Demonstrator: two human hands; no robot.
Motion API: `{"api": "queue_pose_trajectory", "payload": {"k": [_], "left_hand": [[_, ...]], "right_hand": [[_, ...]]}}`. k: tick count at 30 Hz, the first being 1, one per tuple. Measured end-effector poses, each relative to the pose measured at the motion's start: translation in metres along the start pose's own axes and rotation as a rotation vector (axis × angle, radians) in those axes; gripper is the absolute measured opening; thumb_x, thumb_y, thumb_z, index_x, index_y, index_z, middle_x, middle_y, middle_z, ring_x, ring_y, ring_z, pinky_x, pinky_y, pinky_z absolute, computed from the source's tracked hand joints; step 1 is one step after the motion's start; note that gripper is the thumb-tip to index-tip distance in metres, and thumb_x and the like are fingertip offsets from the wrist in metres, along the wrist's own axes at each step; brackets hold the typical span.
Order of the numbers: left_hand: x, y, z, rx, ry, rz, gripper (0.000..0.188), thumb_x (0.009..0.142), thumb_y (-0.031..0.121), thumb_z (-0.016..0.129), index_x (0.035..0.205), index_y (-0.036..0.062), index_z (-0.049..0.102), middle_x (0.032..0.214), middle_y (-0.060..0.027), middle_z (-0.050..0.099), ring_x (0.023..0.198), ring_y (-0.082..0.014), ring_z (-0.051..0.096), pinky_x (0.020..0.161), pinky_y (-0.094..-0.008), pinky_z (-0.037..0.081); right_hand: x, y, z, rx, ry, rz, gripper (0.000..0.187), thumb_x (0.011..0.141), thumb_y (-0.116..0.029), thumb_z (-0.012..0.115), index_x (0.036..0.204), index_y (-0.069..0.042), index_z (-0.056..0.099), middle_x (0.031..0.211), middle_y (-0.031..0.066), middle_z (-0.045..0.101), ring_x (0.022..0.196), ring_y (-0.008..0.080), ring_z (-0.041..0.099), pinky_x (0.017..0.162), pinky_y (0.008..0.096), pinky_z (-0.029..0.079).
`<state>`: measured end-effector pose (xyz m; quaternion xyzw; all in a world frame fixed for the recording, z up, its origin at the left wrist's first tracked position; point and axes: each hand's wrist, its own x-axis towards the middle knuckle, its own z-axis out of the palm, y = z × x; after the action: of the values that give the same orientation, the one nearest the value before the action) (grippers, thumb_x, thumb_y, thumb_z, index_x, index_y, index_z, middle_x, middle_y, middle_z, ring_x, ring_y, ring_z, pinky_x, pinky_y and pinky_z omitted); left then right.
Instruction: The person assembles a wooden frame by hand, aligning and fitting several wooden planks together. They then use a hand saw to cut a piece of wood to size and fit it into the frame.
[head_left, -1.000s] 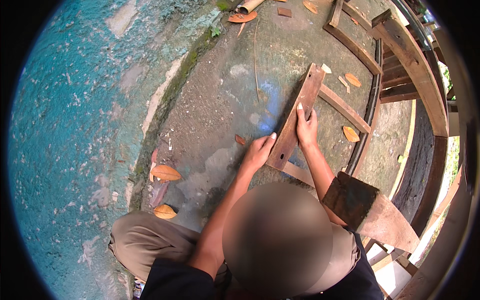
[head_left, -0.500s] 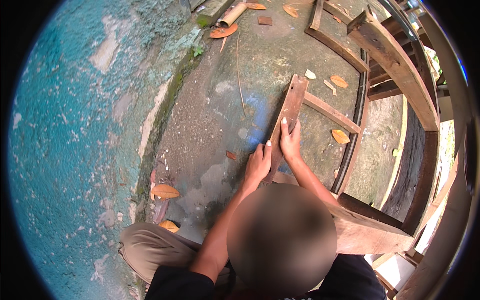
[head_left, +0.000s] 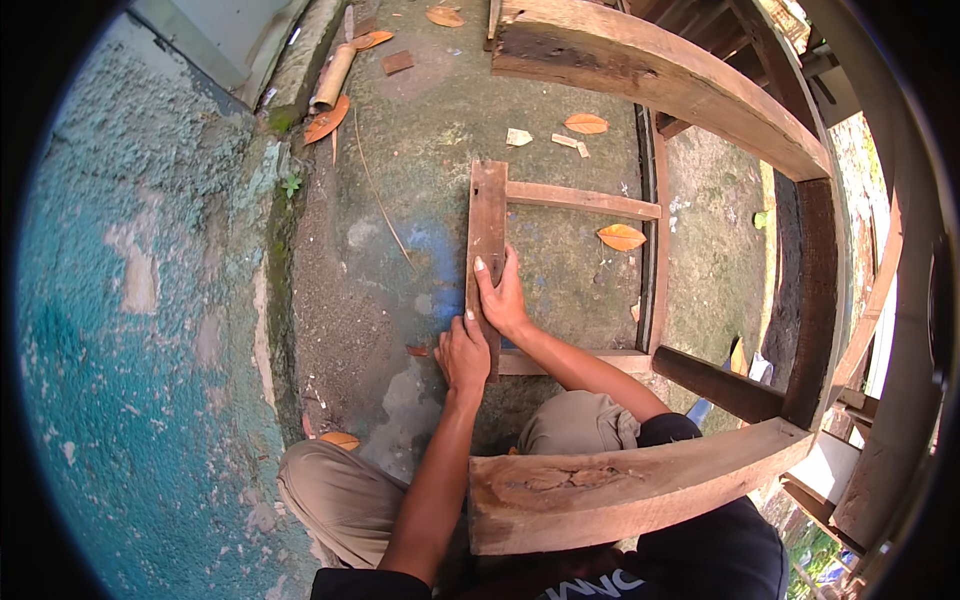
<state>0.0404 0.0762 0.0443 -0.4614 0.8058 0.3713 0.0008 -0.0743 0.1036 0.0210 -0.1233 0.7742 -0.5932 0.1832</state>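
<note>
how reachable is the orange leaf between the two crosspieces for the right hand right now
Probably yes: nothing visible covers the leaf or blocks it from the right hand, though that hand would likely have to leave the plank.

Over here the head-worn fisheye, left one of a pair, peers down from above the left hand [head_left: 464, 354] and right hand [head_left: 503, 300], a wooden beam [head_left: 640, 487] looming nearest.
</note>
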Motion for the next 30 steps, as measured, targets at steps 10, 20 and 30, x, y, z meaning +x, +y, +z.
{"api": "queue_pose_trajectory", "payload": {"k": [10, 20, 30], "left_hand": [[0.005, -0.002, -0.001, 0.082, 0.024, 0.029, 0.047, 0.108, 0.040, 0.037, 0.106, 0.0015, 0.063, 0.102, -0.0254, 0.069, 0.105, -0.0440, 0.060, 0.093, -0.0588, 0.042], [0.008, -0.007, -0.003, -0.064, -0.045, 0.020, 0.052, 0.108, 0.044, 0.034, 0.113, 0.0000, 0.062, 0.098, -0.0329, 0.068, 0.092, -0.0552, 0.062, 0.084, -0.0636, 0.046], [0.010, -0.015, 0.002, -0.165, 0.047, 0.121, 0.049, 0.108, 0.041, 0.037, 0.107, -0.0009, 0.062, 0.091, -0.0337, 0.068, 0.086, -0.0562, 0.062, 0.075, -0.0627, 0.048]], "right_hand": [[0.002, -0.011, 0.003, 0.070, 0.007, 0.085, 0.069, 0.102, -0.036, 0.058, 0.150, 0.001, 0.025, 0.130, 0.0318, 0.058, 0.123, 0.0402, 0.059, 0.104, 0.0461, 0.045], [0.001, -0.010, 0.004, 0.023, 0.025, 0.052, 0.069, 0.102, -0.037, 0.059, 0.150, 0.001, 0.027, 0.128, 0.0335, 0.060, 0.122, 0.0444, 0.061, 0.103, 0.0478, 0.046], [-0.002, -0.013, 0.006, -0.046, 0.043, 0.062, 0.071, 0.100, -0.040, 0.061, 0.149, 0.001, 0.029, 0.127, 0.0350, 0.060, 0.120, 0.0478, 0.060, 0.101, 0.0495, 0.047]]}}
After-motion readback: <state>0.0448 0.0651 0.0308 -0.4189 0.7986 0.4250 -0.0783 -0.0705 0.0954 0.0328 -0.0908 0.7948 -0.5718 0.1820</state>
